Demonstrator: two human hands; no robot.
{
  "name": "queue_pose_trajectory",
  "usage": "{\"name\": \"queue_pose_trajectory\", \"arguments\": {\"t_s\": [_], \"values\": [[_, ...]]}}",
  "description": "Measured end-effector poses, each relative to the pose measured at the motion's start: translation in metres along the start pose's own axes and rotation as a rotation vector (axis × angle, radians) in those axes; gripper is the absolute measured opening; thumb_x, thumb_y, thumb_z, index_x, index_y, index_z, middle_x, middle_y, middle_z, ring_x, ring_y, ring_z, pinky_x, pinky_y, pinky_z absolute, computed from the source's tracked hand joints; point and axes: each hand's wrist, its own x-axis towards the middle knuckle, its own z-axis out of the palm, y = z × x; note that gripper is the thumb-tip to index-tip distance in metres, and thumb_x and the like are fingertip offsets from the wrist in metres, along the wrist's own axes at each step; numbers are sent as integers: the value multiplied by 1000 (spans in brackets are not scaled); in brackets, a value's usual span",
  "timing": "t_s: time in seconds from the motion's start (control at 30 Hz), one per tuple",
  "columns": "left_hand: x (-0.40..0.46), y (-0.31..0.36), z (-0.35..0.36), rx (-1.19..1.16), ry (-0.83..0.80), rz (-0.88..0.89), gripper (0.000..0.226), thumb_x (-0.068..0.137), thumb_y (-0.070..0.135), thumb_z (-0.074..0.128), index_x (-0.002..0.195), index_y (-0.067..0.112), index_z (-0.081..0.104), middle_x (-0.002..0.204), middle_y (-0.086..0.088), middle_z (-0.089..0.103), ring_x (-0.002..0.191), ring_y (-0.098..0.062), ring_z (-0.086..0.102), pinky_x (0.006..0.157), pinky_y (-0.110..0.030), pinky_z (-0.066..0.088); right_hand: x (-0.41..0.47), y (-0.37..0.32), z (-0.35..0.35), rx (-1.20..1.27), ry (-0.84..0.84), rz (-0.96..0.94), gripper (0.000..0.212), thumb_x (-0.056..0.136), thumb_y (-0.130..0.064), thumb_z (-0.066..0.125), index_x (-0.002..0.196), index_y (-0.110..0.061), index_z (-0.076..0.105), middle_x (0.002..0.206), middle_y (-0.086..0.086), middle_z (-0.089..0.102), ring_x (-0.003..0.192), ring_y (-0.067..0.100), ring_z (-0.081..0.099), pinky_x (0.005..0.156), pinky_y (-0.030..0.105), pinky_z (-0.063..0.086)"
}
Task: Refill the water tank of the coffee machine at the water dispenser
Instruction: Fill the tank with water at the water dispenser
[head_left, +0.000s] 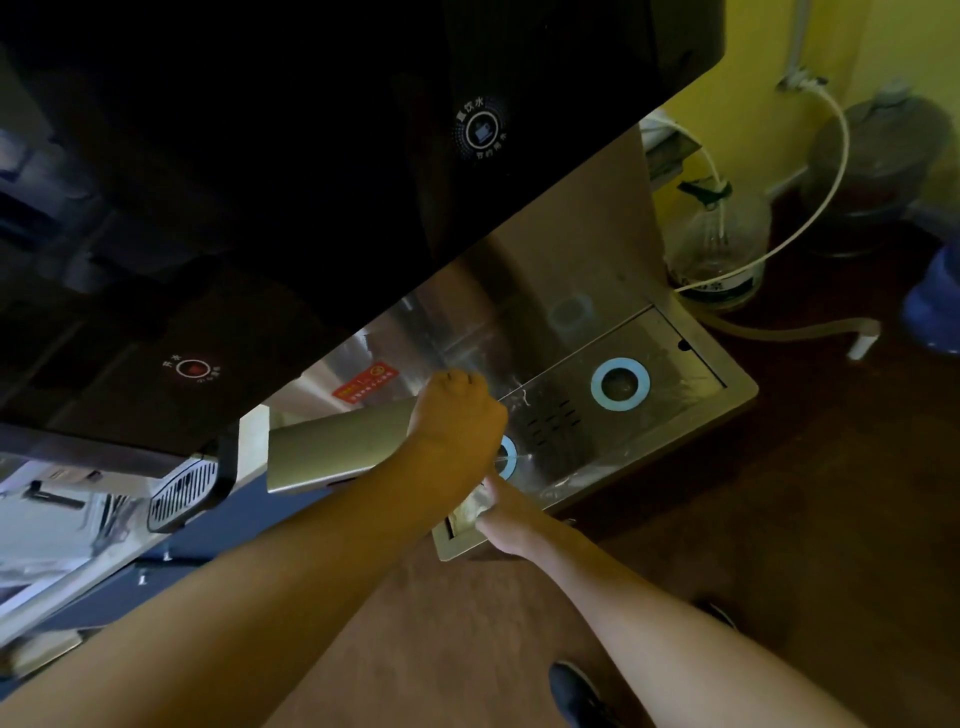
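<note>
Two hands are at the water dispenser (587, 249), over the steel drip tray (675, 415) at its front. The left hand (460, 415) is curled into a fist round the top of the water tank (519, 462), a clear container that is hard to make out; it appears to stand at the tray's near left end, over the nearer blue ring (506, 457). The right hand (506, 512) supports the tank low down at the tray's front edge; how its fingers lie cannot be told. By judgement the tank is rigid, thin-walled plastic, light now but heavy and sloshing once filled, and slippery if wet; it is best held at the rim and under the base together. The black panel (311, 182) carries a lit button (483, 130) marked "饮水" and a red-centred button (193, 368) whose characters are too small to read. A red warning label (366, 383) is illegible.
</note>
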Motion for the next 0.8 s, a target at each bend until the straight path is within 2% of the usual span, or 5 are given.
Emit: {"name": "queue_pose_trajectory", "arguments": {"t_s": [0.17,0.3,0.47,0.53,0.8], "values": [[-2,0,1,-28,-3,0,31,88,27,62,111,8,60,117,-15,55,106,-30,53,88,-37,45,1,6,0,13,1,-11,79,85,5,38,154,-28,17,126,4,57,79,6,54,59,22,48],[-9,-7,9,-159,34,-52,39,88,37,63,115,9,60,120,-14,53,107,-29,53,91,-37,45,-6,10,-6,47,60,-4,82,92,0,39,153,-43,4,156,10,32,112,28,59,80,41,59],[-27,-20,24,-504,150,-173,51,87,47,62,123,11,55,123,-11,52,110,-27,52,92,-35,43,-32,3,-27,-136,245,-80,78,98,-5,47,158,-22,0,165,2,12,146,20,29,115,31,28],[-32,-21,35,-618,225,-230,55,84,50,62,123,12,55,120,-10,52,108,-27,53,89,-35,44,-40,-3,-38,-230,358,-148,74,97,-3,50,156,-11,8,160,-2,17,147,12,19,116,21,14],[-36,-10,43,-1091,423,-413,67,75,51,66,131,17,52,127,-7,52,113,-29,53,92,-45,49,-55,-28,-91,-531,443,-148,84,94,-2,51,156,-6,-5,166,10,-6,153,24,-1,124,35,7]]}}
